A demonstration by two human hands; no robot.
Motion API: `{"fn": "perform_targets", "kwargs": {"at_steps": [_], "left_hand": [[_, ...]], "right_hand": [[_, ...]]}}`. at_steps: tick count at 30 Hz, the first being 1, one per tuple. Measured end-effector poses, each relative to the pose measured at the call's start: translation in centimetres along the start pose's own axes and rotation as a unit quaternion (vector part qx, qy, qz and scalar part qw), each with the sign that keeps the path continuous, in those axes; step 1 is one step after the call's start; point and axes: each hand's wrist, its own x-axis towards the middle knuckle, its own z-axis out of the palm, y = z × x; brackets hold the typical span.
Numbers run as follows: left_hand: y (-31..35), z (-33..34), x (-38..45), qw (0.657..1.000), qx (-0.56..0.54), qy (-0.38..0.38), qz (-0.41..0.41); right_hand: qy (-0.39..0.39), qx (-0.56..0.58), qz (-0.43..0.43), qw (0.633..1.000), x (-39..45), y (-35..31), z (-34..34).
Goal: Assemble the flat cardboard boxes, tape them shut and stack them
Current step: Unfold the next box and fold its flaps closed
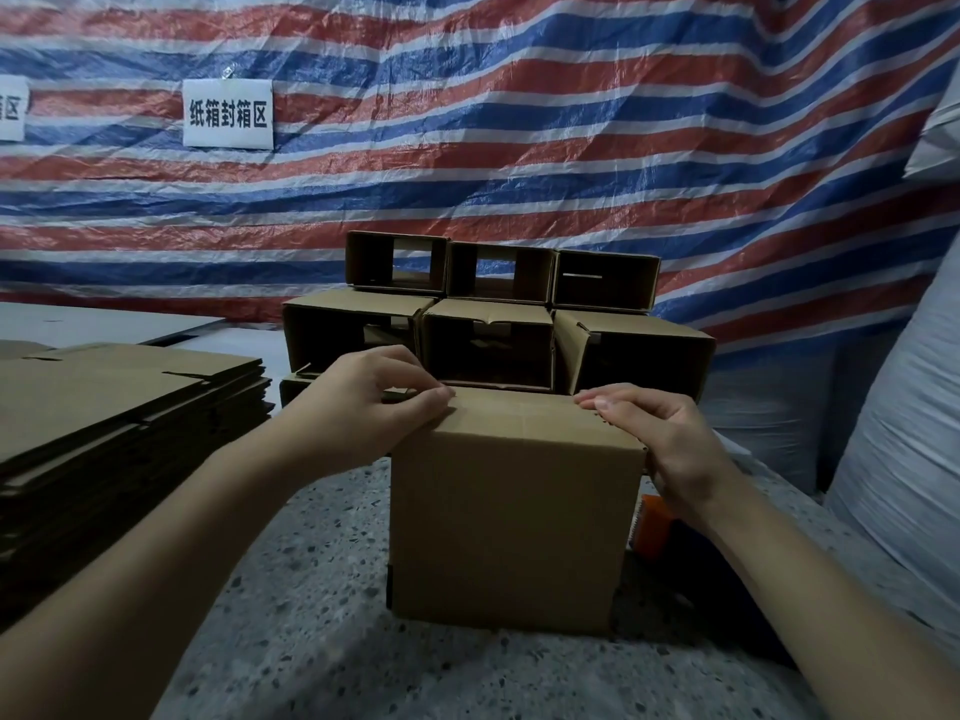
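Striped red, white and blue tarp (519, 148) hung across the far side, with a white paper sign (228, 114) in Chinese characters fixed to it at far left and part of a second sign (11, 109) cut off by the left edge. Speckled grey worktop (322, 589) ran under everything.

Box in work (511, 517) stood upright at near centre, top flaps folded down. My left hand (371, 402) sat at its far left top edge, fingers curled and pinching the flap there. My right hand (670, 444) was at the top right corner, fingers curled over the edge and gripping it. Both forearms were bare.

Stack of assembled boxes (498, 324) stood just behind it, two tiers, three across each, open ends facing me, some flaps loose inside. Pile of flat cardboard blanks (119, 407) lay at left, well apart from the box in work. Orange tape dispenser (657, 532) lay on the worktop just right of the box, mostly hidden behind my right wrist. White woven sack (904, 459) filled the right side.
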Motion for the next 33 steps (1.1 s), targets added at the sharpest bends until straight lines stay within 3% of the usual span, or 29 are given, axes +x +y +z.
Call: {"fn": "perform_targets", "kwargs": {"at_steps": [5,10,16,20,23,28,33], "left_hand": [[1.7,0.5,-0.4,0.978,0.201,0.005,0.062],[3.4,2.7,-1.0,0.970,0.214,-0.018,0.109],[3.5,3.6,-1.1,0.965,0.237,-0.010,0.108],[3.3,3.6,-1.0,0.965,0.235,0.002,0.118],[3.2,3.5,-1.0,0.963,0.240,-0.006,0.119],[3.5,3.4,-1.2,0.952,0.266,-0.014,0.154],[3.9,4.0,-1.4,0.959,0.250,0.003,0.132]], "right_hand": [[-0.001,-0.001,0.002,1.000,-0.1,-0.2,0.0],[-0.009,-0.006,-0.002,1.000,-0.1,-0.3,-0.1],[-0.010,-0.002,0.022,1.000,0.0,-0.6,0.1],[-0.024,-0.090,0.022,0.995,0.0,-2.2,-0.1],[-0.057,-0.260,-0.033,0.963,-0.2,-5.0,0.1],[-0.208,-0.501,0.005,0.840,-1.1,-6.7,3.2],[-0.208,-0.518,0.021,0.830,-1.4,-6.4,3.6]]}}
